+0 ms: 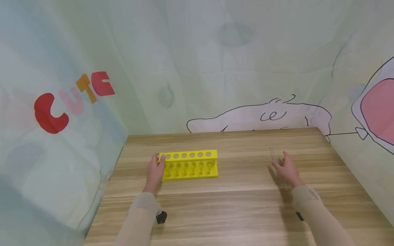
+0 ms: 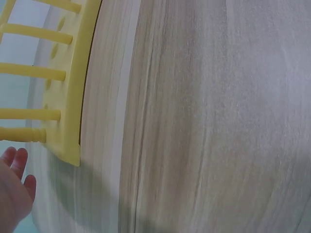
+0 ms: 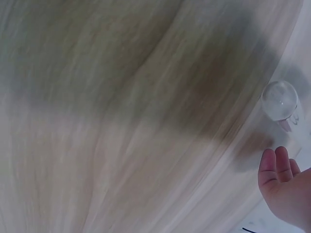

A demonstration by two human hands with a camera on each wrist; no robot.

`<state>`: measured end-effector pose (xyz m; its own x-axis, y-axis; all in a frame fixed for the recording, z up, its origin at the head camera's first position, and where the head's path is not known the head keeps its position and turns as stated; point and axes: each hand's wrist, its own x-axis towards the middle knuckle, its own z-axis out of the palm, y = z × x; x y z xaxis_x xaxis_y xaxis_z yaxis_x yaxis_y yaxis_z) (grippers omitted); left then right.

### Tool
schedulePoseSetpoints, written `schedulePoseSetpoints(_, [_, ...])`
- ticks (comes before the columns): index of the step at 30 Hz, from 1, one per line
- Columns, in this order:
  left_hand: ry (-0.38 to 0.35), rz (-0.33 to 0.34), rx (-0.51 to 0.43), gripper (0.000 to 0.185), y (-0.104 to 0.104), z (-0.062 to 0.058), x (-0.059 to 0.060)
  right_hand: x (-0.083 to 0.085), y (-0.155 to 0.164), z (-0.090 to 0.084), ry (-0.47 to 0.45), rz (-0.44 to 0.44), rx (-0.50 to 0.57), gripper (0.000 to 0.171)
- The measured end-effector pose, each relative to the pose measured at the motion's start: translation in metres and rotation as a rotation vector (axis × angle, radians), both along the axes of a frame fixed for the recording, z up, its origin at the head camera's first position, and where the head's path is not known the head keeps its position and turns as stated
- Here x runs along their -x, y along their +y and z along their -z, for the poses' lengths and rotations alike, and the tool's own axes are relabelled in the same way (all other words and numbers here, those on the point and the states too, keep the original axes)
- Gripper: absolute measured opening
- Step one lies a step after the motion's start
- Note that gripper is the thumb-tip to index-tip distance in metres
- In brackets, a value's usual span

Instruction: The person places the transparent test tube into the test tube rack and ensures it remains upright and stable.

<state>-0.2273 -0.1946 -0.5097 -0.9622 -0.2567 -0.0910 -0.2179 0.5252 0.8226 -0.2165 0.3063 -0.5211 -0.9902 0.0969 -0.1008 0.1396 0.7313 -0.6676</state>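
Note:
A yellow test tube rack point(image 1: 187, 165) stands on the left half of the table, with a row of round holes along its top and pegs below. At its left end my left hand point(image 1: 155, 172) grips the upper corner, thumb in front; the left wrist view shows only some fingers point(image 2: 19, 160) beside the rack point(image 2: 73, 82). On the right, a clear test tube point(image 1: 280, 176) is faint against the wood. Beside it is my right hand point(image 1: 287, 171), thumb and fingers spread apart. The tube's rounded end point(image 3: 279, 101) appears above the fingers in the right wrist view.
A wood-grain table point(image 1: 234, 205) carries everything. Printed cloth point(image 1: 197, 68) hangs behind and at the sides, close to the table's edges. Dark wrist devices point(image 1: 161, 217) show under both sleeves.

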Motion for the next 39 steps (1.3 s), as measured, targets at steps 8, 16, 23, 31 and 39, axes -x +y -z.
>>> schedulePoseSetpoints(8, [-0.003,-0.011,0.013,0.068,0.003,0.003,0.002,0.005,-0.003,0.000,-0.017,0.020,-0.001,0.074])
schedulePoseSetpoints(16, [0.000,-0.020,-0.002,0.067,0.004,0.002,0.004,0.006,-0.009,-0.005,-0.060,0.034,0.007,0.069])
schedulePoseSetpoints(23, [-0.016,-0.040,-0.014,0.058,0.006,0.002,0.005,0.007,-0.014,-0.008,-0.096,0.053,0.013,0.066])
schedulePoseSetpoints(31, [-0.005,-0.080,-0.032,0.059,0.010,0.003,0.006,0.006,-0.015,-0.005,-0.113,0.059,0.048,0.068])
schedulePoseSetpoints(39, [0.032,-0.103,-0.042,0.051,0.011,0.004,0.007,0.007,-0.012,-0.001,-0.102,0.067,0.044,0.067])
